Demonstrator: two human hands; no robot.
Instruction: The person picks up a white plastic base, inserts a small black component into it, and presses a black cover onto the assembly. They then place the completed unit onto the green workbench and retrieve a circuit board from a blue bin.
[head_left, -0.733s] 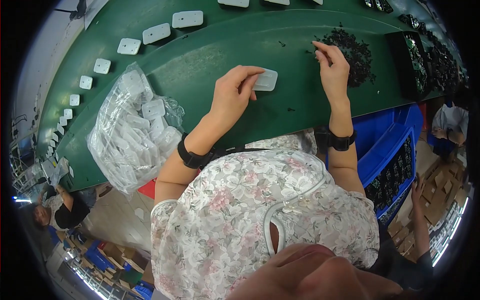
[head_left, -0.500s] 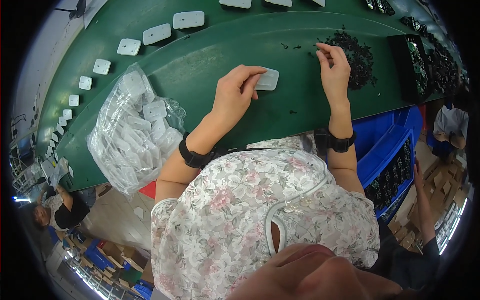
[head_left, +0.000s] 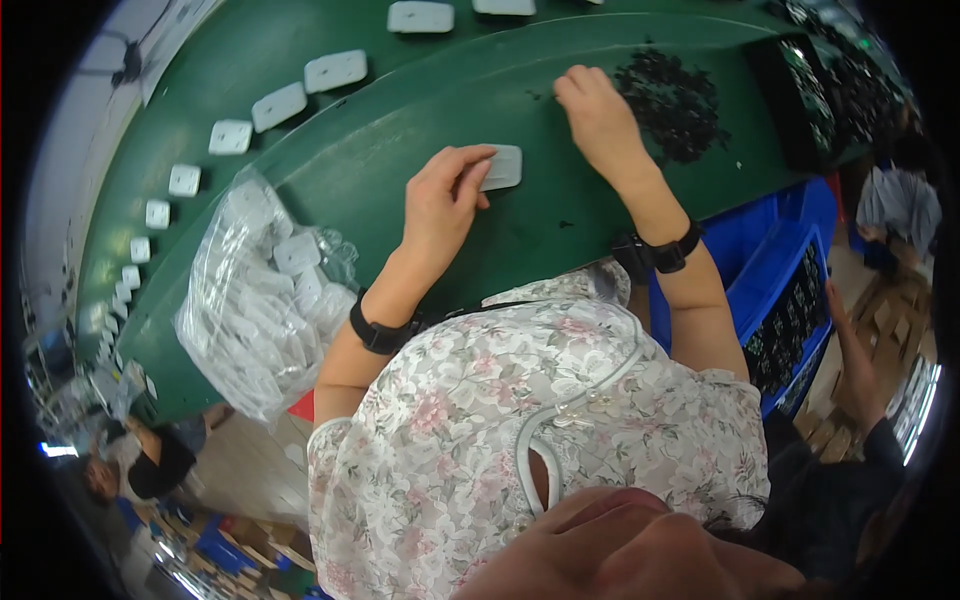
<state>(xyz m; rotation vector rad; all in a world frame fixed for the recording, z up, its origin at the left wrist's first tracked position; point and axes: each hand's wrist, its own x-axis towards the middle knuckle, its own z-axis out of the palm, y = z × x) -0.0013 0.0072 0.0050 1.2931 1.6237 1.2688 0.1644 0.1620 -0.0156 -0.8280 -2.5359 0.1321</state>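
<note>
My left hand pinches a small white plastic case half by its left edge, with the hollow side up. Fingers and thumb of my right hand are drawn together just left of a loose pile of small black parts. Whatever those fingertips may hold is too small or hidden to make out. A clear plastic bag full of white case pieces lies on the green table, left of my left hand.
White cases stand in a curved row along the far side. At the right are a black box with circuit boards and a blue bin below the table edge. Other people sit at both sides.
My right hand has moved left, from the near side of the black pile to its left edge. The left hand keeps hold of the white case half; the whole view has shifted slightly.
</note>
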